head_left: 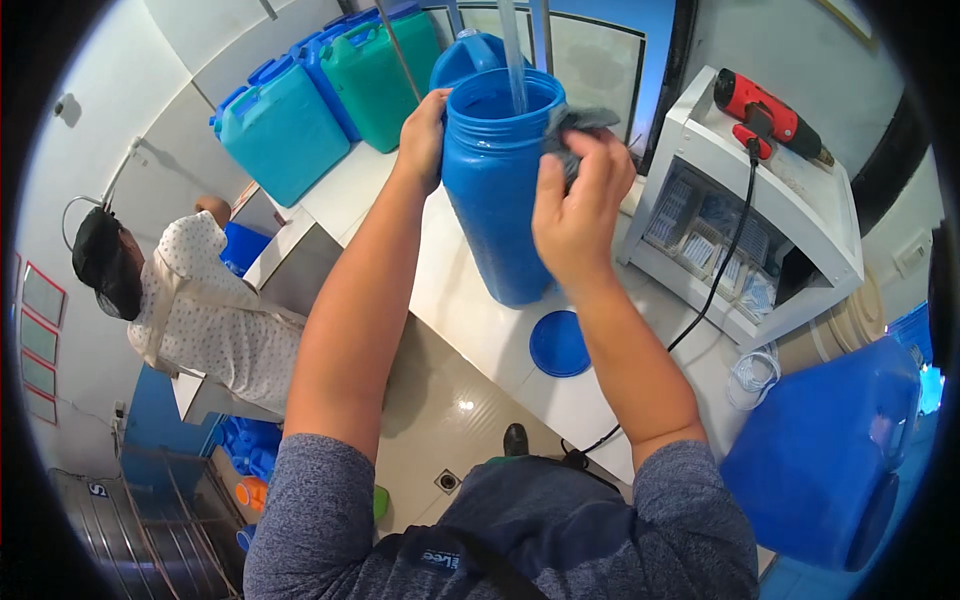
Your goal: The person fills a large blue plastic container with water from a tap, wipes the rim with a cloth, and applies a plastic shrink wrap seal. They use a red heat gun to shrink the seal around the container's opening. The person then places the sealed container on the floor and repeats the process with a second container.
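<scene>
A tall blue plastic water container (497,215) stands on the white counter with its wide threaded mouth uncovered. My left hand (424,142) is wrapped round its left side just below the rim. In my right hand (585,205) a grey cloth (568,150) is pinched against the right side of the neck. A clear column (512,55), either a water stream or a tube, runs down from above into the mouth. On the counter near the container's base lies a round blue lid (560,344).
Teal, green and blue jugs (282,135) line the counter's back left. At right, a red-and-black heat gun (772,118) rests on a white cabinet (745,215), its black cord crossing the counter. A big blue container (815,455) is at lower right. Another person (215,300) works at left.
</scene>
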